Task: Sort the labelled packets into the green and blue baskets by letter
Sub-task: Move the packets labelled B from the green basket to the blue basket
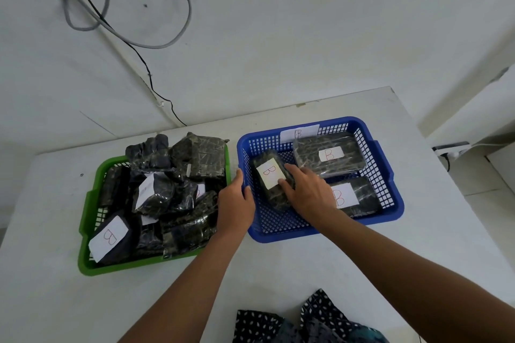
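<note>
Right hand (308,192) pressed flat, fingers spread, on a "B" packet (271,179) in the blue basket (390,175). Left hand (235,199) clasping that basket's left rim. Beside it, green basket (86,231) heaped, one label reading "B" (109,237).

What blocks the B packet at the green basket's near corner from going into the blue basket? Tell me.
Nothing visible lies on the B-labelled dark packet in the green plastic basket. The blue plastic basket has bare floor at its near left. Both hands are busy at the blue basket, though.
</note>
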